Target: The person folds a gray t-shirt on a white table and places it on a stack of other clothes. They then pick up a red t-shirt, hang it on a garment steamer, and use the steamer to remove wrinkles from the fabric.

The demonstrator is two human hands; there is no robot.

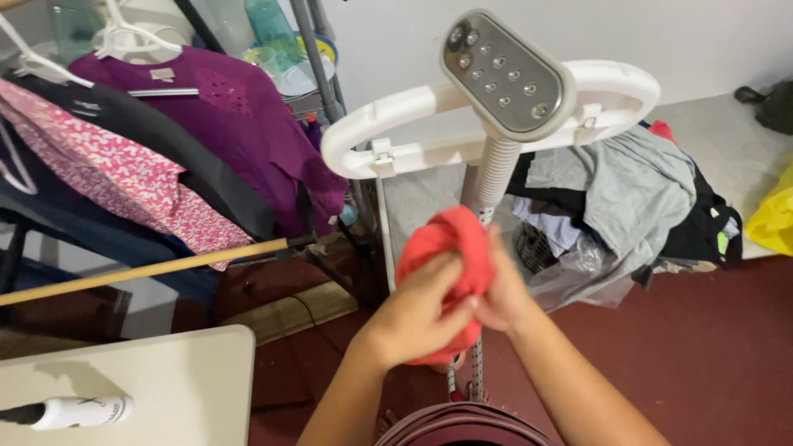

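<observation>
Both hands, the left hand (413, 310) and the right hand (500, 297), grip a bunched red cloth (450, 248) in front of the steamer head (504, 74). It is not hung up yet; a clothes pile (628, 198) waits.

Steamer stand (496, 165) just ahead; open floor (702, 355) to the right.

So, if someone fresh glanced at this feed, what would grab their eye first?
Dead centre, the left hand and right hand bunch a red cloth before the garment steamer head on its white hanger frame. A purple blouse hangs at left; a clothes pile sits right.
</observation>
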